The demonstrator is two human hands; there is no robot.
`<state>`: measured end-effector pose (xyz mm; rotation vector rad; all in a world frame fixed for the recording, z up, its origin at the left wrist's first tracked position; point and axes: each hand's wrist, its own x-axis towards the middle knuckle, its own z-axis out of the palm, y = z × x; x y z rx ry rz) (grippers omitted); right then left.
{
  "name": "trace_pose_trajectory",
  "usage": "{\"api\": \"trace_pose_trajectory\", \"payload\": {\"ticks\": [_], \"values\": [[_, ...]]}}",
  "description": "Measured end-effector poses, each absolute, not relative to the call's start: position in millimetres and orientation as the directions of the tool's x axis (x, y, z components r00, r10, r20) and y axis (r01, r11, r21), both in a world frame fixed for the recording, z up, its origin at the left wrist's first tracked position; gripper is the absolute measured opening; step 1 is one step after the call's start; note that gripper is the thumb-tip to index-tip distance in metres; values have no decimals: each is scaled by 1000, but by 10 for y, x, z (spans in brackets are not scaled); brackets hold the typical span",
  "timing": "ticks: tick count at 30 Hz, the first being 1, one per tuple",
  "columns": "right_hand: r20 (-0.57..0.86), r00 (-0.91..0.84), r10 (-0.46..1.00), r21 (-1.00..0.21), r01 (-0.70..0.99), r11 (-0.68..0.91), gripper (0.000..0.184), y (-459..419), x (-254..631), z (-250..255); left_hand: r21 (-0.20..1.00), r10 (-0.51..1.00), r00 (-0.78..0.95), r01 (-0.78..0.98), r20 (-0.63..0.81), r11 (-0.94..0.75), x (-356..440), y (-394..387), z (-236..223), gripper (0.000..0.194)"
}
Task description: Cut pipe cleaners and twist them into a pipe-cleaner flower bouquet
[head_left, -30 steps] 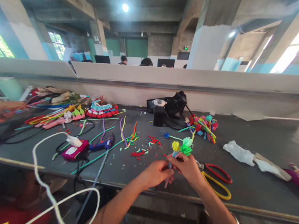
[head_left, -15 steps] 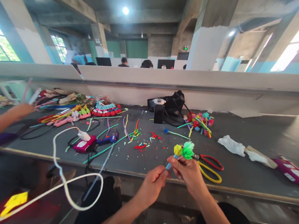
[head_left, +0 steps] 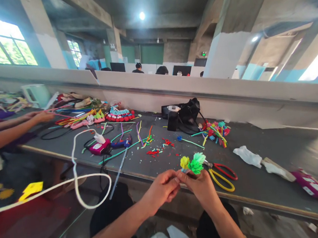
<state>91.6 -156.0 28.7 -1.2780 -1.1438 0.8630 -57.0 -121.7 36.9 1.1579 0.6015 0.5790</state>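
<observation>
Head view shows the hands pinching a small bunch of fluffy flowers, yellow, bright green and mint.

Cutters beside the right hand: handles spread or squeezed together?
Spread: the red handle and yellow handle angle apart, with dark tabletop between them.

Bright window light, overhead glare, stretched blurry edges

Tabletop was dark, with a worn light edge; a pale partition ran behind it; concrete beams crossed the ceiling; pillar was grey above, white below; windows stood at left, greenery outside; a round lamp glowed overhead.
</observation>
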Motion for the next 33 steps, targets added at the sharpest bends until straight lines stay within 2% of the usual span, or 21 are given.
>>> {"api": "trace_pose_trajectory", "payload": {"ticks": [3, 7, 13, 22, 27, 33], "values": [[159, 238, 958, -983, 132, 130, 33, -1539, 938, 229, 947, 685, 715, -106, -140, 303, -577, -1193, 365, 40], [157, 224, 962, -982, 140, 128, 29, -1481, 982, 184, 901, 620, 767, -138, -165, 411, -558, -1120, 329, 37], [256, 253, 933, -952, 235, 197, 23, -1412, 1028, 288, 848, 732, 668, -308, -131, 432, -467, -1010, 278, 36], [286, 249, 925, -931, 300, 207, 27, -1273, 1028, 323, 769, 677, 702, -300, -223, 565, -420, -846, 325, 34], [331, 226, 916, -910, 334, 246, 35, -1229, 1037, 382, 798, 749, 627, -329, -215, 505, -430, -821, 385, 33], [350, 216, 911, -909, 313, 275, 27, -1170, 1046, 392, 832, 780, 602, -335, -171, 441, -403, -782, 399, 35]]}}
